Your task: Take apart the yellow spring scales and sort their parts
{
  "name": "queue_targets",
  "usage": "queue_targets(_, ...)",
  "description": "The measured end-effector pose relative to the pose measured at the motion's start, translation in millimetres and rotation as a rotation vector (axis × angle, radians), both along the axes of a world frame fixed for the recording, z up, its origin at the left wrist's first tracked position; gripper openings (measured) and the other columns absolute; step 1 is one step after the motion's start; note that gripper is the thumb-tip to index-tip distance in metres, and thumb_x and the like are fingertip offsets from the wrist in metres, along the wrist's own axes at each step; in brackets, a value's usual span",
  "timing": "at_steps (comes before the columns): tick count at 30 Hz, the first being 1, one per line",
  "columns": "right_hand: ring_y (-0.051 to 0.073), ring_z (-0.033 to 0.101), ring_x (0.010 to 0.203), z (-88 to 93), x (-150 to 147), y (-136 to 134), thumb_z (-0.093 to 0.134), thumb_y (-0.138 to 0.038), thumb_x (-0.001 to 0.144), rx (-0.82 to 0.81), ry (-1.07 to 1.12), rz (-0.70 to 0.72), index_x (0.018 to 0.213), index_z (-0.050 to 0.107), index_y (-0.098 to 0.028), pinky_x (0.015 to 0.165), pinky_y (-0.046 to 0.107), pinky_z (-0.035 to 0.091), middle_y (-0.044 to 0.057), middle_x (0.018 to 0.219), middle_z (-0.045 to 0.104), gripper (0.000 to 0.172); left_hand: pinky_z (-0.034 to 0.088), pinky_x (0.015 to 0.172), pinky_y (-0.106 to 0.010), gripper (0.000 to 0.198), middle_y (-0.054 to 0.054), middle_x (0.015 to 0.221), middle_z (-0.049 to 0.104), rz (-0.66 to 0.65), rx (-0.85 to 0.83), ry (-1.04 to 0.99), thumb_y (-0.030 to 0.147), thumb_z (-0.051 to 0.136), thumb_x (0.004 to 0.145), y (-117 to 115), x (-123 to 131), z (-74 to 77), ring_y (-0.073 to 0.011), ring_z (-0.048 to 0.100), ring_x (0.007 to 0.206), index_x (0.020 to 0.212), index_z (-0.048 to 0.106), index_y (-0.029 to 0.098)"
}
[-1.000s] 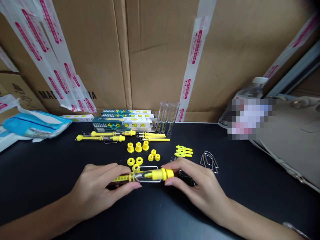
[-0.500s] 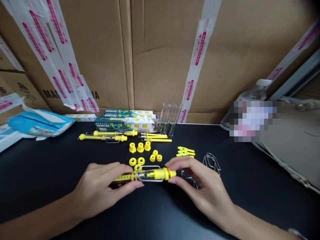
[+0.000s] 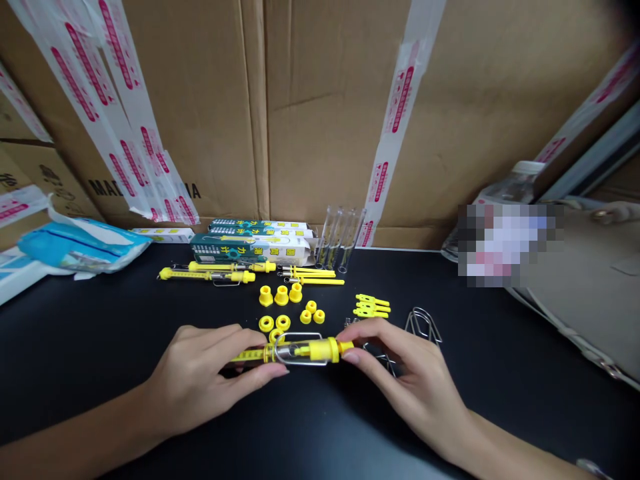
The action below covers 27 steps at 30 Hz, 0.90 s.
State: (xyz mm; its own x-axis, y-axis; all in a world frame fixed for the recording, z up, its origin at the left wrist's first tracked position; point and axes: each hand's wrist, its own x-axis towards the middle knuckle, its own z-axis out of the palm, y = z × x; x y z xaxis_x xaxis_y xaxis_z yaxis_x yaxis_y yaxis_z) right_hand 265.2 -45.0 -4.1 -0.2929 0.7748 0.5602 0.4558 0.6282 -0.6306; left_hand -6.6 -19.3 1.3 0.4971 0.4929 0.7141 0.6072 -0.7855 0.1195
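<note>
My left hand [image 3: 205, 360] and my right hand [image 3: 405, 380] hold a yellow plastic spring scale [image 3: 300, 351] level above the black table. The left fingers wrap its graduated yellow body, and the right fingertips pinch the yellow cap end. A clear tube and a wire loop [image 3: 299, 348] surround its middle. Just beyond my left fingers lie yellow rings [image 3: 267, 323], with yellow flanged caps [image 3: 281, 295] farther back. Wire hooks [image 3: 380, 357] lie partly hidden behind my right hand.
Two more yellow spring scales [image 3: 205, 275] and printed boxes [image 3: 250, 249] stand at the back of the black table [image 3: 100, 333], with clear tubes [image 3: 340, 239] beside them. Wire loops [image 3: 424, 327] lie right. A blue packet [image 3: 80, 247] sits left, and a beige bag [image 3: 575, 280] right.
My right fingers have shifted slightly along the yellow cap end, and the scale stays in both hands. The whole scene has drifted a little in the frame as my head moved.
</note>
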Motion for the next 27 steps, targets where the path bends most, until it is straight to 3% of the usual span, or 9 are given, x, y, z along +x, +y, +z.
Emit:
queue_targets(5, 0.016, 0.071, 0.085, -6.1, -1, -1, 0.066, -0.021, 0.093, -0.032, 0.065, -0.041, 0.108, 0.063, -0.024, 0.078, 0.025, 0.057, 0.001, 0.098, 0.073, 0.015, 0.045, 0.050, -0.020, 0.019, 0.008, 0.067, 0.072, 0.008, -0.023, -0.006, 0.040, 0.070, 0.090, 1, 0, -0.6, -0.0066, 0.066, 0.050, 0.085, 0.068, 0.021)
queue_targets(10, 0.020, 0.069, 0.095, -4.9, 2, 7, 0.068, -0.021, 0.092, -0.006, 0.124, -0.133, 0.099, 0.066, -0.024, 0.083, 0.031, 0.056, 0.004, 0.100, 0.071, 0.008, 0.044, 0.050, -0.022, 0.019, 0.009, 0.065, 0.071, 0.007, -0.041, -0.016, 0.041, 0.070, 0.090, -1, -2, -3.7, -0.0066, 0.066, 0.050, 0.087, 0.067, 0.022)
queue_targets(15, 0.019, 0.067, 0.095, -5.5, 2, 13, 0.063, -0.015, 0.094, 0.090, -0.040, -0.122, 0.103, 0.069, -0.024, 0.084, 0.032, 0.054, 0.006, 0.102, 0.068, 0.014, 0.043, 0.051, -0.023, 0.020, 0.009, 0.064, 0.069, -0.090, -0.035, 0.056, 0.042, 0.069, 0.090, -5, -2, -4.9, -0.0071, 0.065, 0.050, 0.093, 0.065, 0.022)
queue_targets(20, 0.020, 0.067, 0.099, -12.7, -4, 21, 0.058, -0.010, 0.095, 0.170, -0.157, -0.104, 0.117, 0.062, -0.020, 0.091, 0.035, 0.055, 0.008, 0.108, 0.070, 0.025, 0.041, 0.047, -0.024, 0.019, 0.007, 0.065, 0.069, -0.146, -0.042, 0.096, 0.039, 0.070, 0.090, -4, -2, -3.8, -0.0080, 0.062, 0.047, 0.092, 0.066, 0.021)
queue_targets(27, 0.022, 0.069, 0.093, -16.5, -7, 38, 0.058, -0.009, 0.091, 0.037, -0.170, -0.185, 0.115, 0.061, -0.019, 0.085, 0.040, 0.058, 0.008, 0.106, 0.071, 0.027, 0.036, 0.044, -0.027, 0.018, 0.006, 0.062, 0.066, -0.162, -0.051, 0.124, 0.038, 0.070, 0.090, -4, -2, -5.4, -0.0088, 0.058, 0.044, 0.093, 0.066, 0.020)
